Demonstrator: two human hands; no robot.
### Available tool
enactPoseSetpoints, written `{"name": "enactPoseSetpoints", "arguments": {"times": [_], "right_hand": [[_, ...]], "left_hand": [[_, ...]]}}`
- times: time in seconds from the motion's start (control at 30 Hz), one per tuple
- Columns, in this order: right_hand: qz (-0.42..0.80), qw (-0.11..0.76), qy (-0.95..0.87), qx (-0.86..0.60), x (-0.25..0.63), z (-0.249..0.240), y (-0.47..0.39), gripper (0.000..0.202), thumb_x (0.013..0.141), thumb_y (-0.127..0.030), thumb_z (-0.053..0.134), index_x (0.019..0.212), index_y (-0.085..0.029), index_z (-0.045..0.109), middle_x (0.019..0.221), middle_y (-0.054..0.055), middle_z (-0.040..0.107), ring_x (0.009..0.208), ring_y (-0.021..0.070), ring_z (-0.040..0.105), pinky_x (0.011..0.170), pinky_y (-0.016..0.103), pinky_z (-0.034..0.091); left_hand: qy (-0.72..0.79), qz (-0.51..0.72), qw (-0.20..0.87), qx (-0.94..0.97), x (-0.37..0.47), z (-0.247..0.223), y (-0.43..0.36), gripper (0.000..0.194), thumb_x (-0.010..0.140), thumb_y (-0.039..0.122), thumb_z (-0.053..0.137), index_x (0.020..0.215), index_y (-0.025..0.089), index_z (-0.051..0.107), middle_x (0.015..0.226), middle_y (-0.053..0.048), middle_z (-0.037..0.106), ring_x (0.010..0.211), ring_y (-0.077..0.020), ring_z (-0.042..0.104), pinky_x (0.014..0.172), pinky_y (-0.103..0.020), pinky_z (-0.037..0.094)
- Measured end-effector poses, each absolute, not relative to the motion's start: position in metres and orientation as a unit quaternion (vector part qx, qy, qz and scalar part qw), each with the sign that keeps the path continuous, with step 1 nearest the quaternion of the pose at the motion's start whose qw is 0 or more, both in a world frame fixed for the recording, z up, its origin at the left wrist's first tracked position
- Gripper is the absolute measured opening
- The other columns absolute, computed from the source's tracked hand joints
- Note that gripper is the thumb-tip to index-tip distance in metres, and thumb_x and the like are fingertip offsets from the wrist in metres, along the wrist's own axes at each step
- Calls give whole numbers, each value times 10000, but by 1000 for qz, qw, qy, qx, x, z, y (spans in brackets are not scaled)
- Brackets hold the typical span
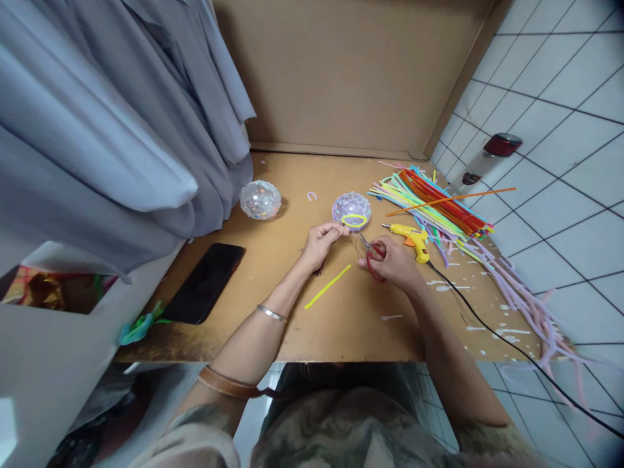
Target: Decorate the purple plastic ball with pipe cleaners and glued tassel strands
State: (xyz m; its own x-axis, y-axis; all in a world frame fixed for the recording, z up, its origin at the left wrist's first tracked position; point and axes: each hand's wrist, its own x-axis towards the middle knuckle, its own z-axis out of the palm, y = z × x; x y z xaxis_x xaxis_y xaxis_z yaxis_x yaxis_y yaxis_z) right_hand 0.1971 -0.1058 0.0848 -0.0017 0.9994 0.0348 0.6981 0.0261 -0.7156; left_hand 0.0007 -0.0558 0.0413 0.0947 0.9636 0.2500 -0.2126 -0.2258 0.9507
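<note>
My left hand point(322, 242) is closed in a pinch on a yellow pipe cleaner bent into a loop point(354, 221). Behind the loop sits a clear ball with lilac decoration point(351, 203). Red-handled scissors point(374, 255) are gripped in my right hand point(392, 261), their blades pointing toward the left fingertips. A straight yellow pipe cleaner piece point(327, 286) lies on the table between my forearms. To the right of the scissors rests a yellow glue gun point(412, 240).
Another clear decorated ball point(260, 199) stands at the left, behind a black phone point(203, 283). Bundled coloured pipe cleaners point(439, 203) lie at the back right. The glue gun's black cord point(480, 317) runs off the right edge. A grey curtain point(195, 130) hangs on the left.
</note>
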Motion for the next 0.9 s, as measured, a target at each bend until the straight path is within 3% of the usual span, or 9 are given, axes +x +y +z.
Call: {"name": "enactPoseSetpoints", "arguments": {"times": [0.17,0.3,0.4,0.6,0.67,0.8,0.9], "right_hand": [[168,203,-679,-686,213,75,-124,391,719,-382,763,1064,-217,687,983,87,747,868,258,657,710,326,422],[89,124,-698,-700,220,76,-127,212,866,-348,635,981,-201,737,928,110,768,839,261,667,648,313,363],[42,39,-706,-706,217,79,-127,251,942,-304,545,990,-170,752,976,144,763,837,259,671,630,320,336],[63,-34,-743,-665,211,93,-127,256,915,-177,529,1018,-121,756,1099,184,701,943,267,669,723,328,411],[83,16,-762,-643,211,98,-122,259,911,-180,521,989,-129,763,1081,182,704,979,276,661,789,338,436],[166,283,-751,-573,203,100,-98,267,908,-258,517,984,-188,763,1044,121,744,999,271,655,892,376,466],[307,393,-701,-510,189,94,-78,273,876,-341,521,917,-197,749,868,71,724,794,226,634,761,362,482]], "left_hand": [[351,571,524,525,0,39,-54,429,753,601,739,745,174,704,835,-71,745,731,-148,610,707,-281,474],[349,569,510,543,3,38,-56,481,754,652,737,754,172,708,855,-79,749,874,-188,662,835,-311,497],[337,558,509,562,7,35,-58,517,728,680,751,766,166,723,894,-76,753,940,-204,673,930,-340,486],[294,503,561,588,11,28,-62,526,712,684,772,790,165,744,905,-82,751,948,-210,671,995,-364,472],[278,499,578,583,12,27,-62,521,710,681,779,784,166,745,908,-80,747,947,-208,669,999,-364,470],[252,493,606,571,12,27,-64,494,716,655,796,788,169,748,913,-67,738,940,-194,663,996,-357,467],[246,493,610,570,11,29,-64,473,717,636,809,792,173,748,913,-56,733,940,-190,662,989,-357,469]]}}
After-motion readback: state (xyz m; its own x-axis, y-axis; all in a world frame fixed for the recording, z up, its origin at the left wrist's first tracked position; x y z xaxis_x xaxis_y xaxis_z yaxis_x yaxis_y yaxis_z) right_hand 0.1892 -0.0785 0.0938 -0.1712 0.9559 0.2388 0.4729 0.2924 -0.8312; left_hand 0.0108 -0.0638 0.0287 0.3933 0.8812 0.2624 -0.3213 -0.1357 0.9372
